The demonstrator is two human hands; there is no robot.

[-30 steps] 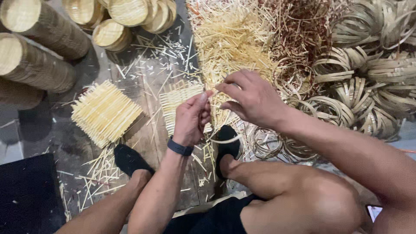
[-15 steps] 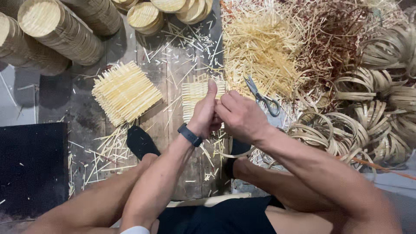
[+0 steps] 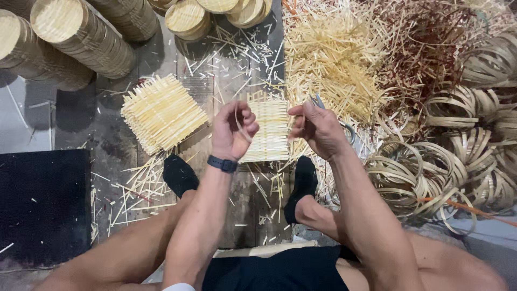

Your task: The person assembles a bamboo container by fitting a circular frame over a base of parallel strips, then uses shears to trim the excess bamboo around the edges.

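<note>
Wooden floor: left hand (image 3: pixel 232 131) and right hand (image 3: pixel 316 128) pinch woven mat (image 3: pixel 272 129).

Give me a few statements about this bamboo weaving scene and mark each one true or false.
1. Both hands hold a small woven mat of pale bamboo strips. True: the left hand grips its left edge and the right hand its right edge.
2. The left wrist is bare. False: it wears a dark wristband.
3. A second woven mat lies on the floor left of the hands. True.
4. The coiled bamboo hoops are stacked on the left. False: they lie on the right.
5. Scissors lie on the black mat. False: the scissors lie by the right hand.
</note>
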